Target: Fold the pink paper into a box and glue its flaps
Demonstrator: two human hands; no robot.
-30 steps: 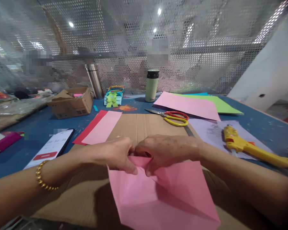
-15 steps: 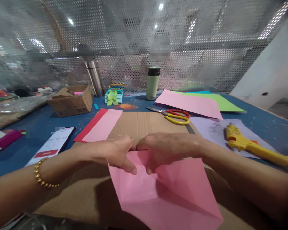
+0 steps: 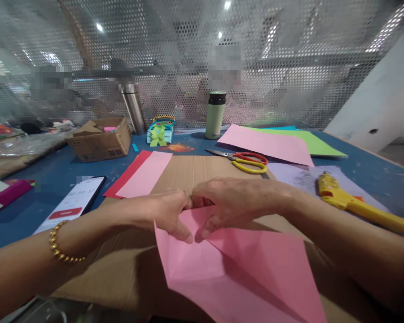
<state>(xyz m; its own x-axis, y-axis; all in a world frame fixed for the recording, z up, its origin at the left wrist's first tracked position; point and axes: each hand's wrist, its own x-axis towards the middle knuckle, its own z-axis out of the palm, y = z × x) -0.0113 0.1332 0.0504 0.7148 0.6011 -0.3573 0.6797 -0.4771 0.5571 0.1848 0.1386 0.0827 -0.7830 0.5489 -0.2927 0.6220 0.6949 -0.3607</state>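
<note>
A creased sheet of pink paper [image 3: 202,269] hangs tilted between my hands, above a brown cardboard sheet [image 3: 114,269]. My left hand [image 3: 171,213] grips its upper left part, thumb on the near face and fingers behind. Close beside it, my right hand [image 3: 218,204] pinches the top edge, the thumb pressing near a fold that slants down to the right. The fingers behind the paper are mostly hidden. The paper's lower edge runs out of view.
Scissors [image 3: 249,163] with red and yellow handles lie beyond my right hand. A yellow glue gun [image 3: 343,197] rests at right on pale paper. A phone [image 3: 74,202], a cardboard box [image 3: 104,141], a steel flask [image 3: 133,112], a green tumbler [image 3: 215,116] and coloured sheets [image 3: 269,146] surround the cardboard.
My right hand has risen slightly, and its thumb has shifted up and left. The right part of the pink paper has swung outward and down, with the slanting fold now sharper.
</note>
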